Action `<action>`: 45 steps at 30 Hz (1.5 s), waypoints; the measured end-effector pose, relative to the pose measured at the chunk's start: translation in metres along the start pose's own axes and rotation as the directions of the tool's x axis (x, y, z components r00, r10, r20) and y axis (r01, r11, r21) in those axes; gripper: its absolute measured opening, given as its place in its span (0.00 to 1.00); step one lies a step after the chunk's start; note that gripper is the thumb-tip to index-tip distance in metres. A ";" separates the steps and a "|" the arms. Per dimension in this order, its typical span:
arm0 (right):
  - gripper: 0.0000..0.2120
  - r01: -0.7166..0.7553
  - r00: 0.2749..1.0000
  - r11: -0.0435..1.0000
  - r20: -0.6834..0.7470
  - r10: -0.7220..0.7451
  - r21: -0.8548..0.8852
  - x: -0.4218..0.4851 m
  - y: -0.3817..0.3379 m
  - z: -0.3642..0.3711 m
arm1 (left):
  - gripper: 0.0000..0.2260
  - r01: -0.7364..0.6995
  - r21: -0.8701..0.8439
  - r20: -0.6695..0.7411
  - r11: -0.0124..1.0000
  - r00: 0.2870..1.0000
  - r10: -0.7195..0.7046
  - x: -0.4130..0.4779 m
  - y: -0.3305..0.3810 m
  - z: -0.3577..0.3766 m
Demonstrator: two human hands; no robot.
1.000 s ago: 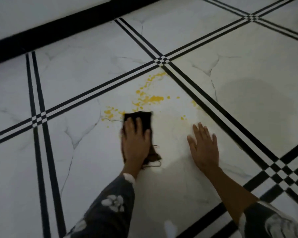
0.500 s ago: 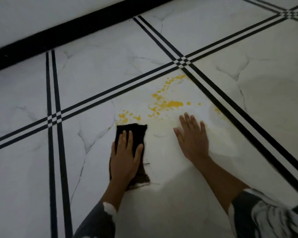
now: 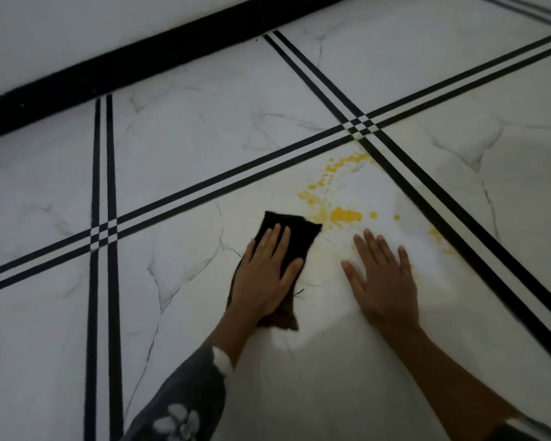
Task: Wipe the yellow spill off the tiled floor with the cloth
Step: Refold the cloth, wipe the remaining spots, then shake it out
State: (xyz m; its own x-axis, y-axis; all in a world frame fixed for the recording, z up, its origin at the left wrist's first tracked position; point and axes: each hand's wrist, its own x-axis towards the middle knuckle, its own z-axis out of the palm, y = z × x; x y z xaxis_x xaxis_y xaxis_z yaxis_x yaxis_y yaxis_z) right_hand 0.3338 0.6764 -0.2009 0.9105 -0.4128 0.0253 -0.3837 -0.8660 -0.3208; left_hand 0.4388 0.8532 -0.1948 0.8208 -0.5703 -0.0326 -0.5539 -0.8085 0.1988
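While your left hand is pressing flat on the dark cloth, fingers spread and extended, not curled around it, your right hand is lying open, palm down on the bare tiled floor, holding nothing and looking like it's bracing you. The cloth is sitting mostly under your left palm, its far edge poking out past your fingertips and its near end bunching up by your wrist. The yellow spill is lying just beyond the cloth's far right corner, ahead of your right fingertips, with the biggest blob nearly touching that corner. Smaller drops are trailing further ahead toward the crossing of the black tile lines, and a few faint specks are sitting to the right of your right hand.

Handling: the cloth is looking soft, thin and light, with frayed threads at the near end, so it's probably going to bunch unless you're keeping flat palm pressure on its middle. The glossy tile is probably slick, more so where wet. The spill is looking runny, so it may smear rather than lift. Most of it is still unwiped.

No brands, labels or readable writing are showing anywhere; only a pale floral print on your left sleeve.
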 end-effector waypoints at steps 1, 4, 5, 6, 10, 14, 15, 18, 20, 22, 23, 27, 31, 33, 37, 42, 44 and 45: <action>0.33 0.010 1.000 1.000 0.003 -0.010 -0.004 0.000 0.000 0.000 | 0.34 0.094 -0.008 -0.023 0.996 0.995 -0.095 0.003 -0.011 -0.001; 0.34 0.021 1.000 1.000 -0.014 -0.021 -0.006 -0.001 0.000 -0.001 | 0.33 0.239 -0.035 -0.003 0.970 0.971 -0.239 0.028 -0.007 -0.008; 0.35 -0.008 1.000 1.000 -0.019 0.008 -0.001 0.000 -0.002 -0.004 | 0.31 0.165 -0.107 0.031 0.981 0.986 -0.162 0.034 0.001 -0.012; 0.35 -0.066 0.997 0.998 -0.046 0.066 0.010 0.001 -0.008 -0.007 | 0.28 0.096 -0.251 0.067 0.963 0.994 -0.082 0.037 0.004 -0.017; 0.31 -0.121 0.980 0.986 -0.145 0.137 0.115 0.028 -0.096 -0.013 | 0.21 0.173 -0.677 -0.111 0.715 0.937 -0.331 0.067 -0.045 -0.049; 0.28 0.010 0.995 0.993 0.094 -0.021 0.121 0.058 -0.168 0.031 | 0.22 0.363 -0.367 -0.055 0.856 0.911 -0.410 0.113 -0.093 -0.037; 0.29 0.007 0.993 0.995 0.118 -0.019 0.103 0.070 -0.162 0.037 | 0.23 0.350 -0.271 -0.063 0.897 0.923 -0.379 0.120 -0.094 -0.030; 0.28 -0.014 1.000 1.000 0.002 0.014 -0.020 0.103 -0.115 0.044 | 0.25 0.303 -0.123 -0.121 0.945 0.941 -0.317 0.122 -0.094 -0.017; 0.25 0.038 0.997 0.998 -0.061 -0.042 -0.053 0.097 -0.097 0.044 | 0.26 0.313 -0.099 -0.118 0.945 0.939 -0.324 0.120 -0.096 -0.014; 0.25 0.190 0.982 0.982 0.001 -0.190 -0.006 0.078 -0.099 0.044 | 0.26 0.329 -0.089 -0.092 0.940 0.937 -0.337 0.121 -0.098 -0.014; 0.26 0.241 0.970 0.971 0.035 -0.241 0.005 0.075 -0.100 0.044 | 0.26 0.330 -0.090 -0.088 0.940 0.937 -0.338 0.120 -0.097 -0.015; 0.29 0.243 0.968 0.968 0.073 -0.238 -0.063 0.151 -0.058 0.020 | 0.27 0.290 -0.102 -0.091 0.952 0.950 -0.299 0.121 -0.098 -0.015; 0.29 0.013 1.000 0.999 -0.023 -0.014 -0.036 0.153 -0.039 0.020 | 0.31 0.305 -0.111 -0.093 0.946 0.944 -0.315 0.123 -0.100 -0.013; 0.26 0.161 0.986 0.987 0.042 -0.160 -0.024 0.114 -0.065 0.023 | 0.31 0.319 -0.107 -0.092 0.942 0.940 -0.329 0.123 -0.098 -0.015; 0.27 0.397 0.901 0.918 0.186 -0.393 0.013 0.154 -0.047 0.009 | 0.31 0.309 -0.101 -0.084 0.946 0.945 -0.317 0.121 -0.099 -0.017; 0.28 -0.070 0.997 0.994 0.033 0.073 -0.085 0.210 -0.002 0.005 | 0.28 0.299 -0.082 -0.092 0.951 0.948 -0.306 0.127 -0.104 -0.013; 0.30 0.004 0.998 0.998 0.056 0.000 -0.063 0.184 -0.016 0.008 | 0.27 0.372 -0.085 -0.081 0.924 0.922 -0.378 0.126 -0.095 -0.018; 0.32 0.067 0.994 0.997 0.091 -0.064 -0.033 0.172 -0.021 0.008 | 0.26 0.402 -0.102 -0.083 0.910 0.908 -0.410 0.129 -0.084 -0.020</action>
State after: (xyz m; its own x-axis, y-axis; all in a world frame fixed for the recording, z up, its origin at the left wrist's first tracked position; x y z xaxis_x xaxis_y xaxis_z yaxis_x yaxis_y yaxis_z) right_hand 0.5002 0.6257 -0.1972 0.9433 -0.3295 -0.0405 -0.3268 -0.9004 -0.2872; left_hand 0.5938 0.8501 -0.1964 0.9842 -0.1742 -0.0300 -0.1600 -0.9500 0.2682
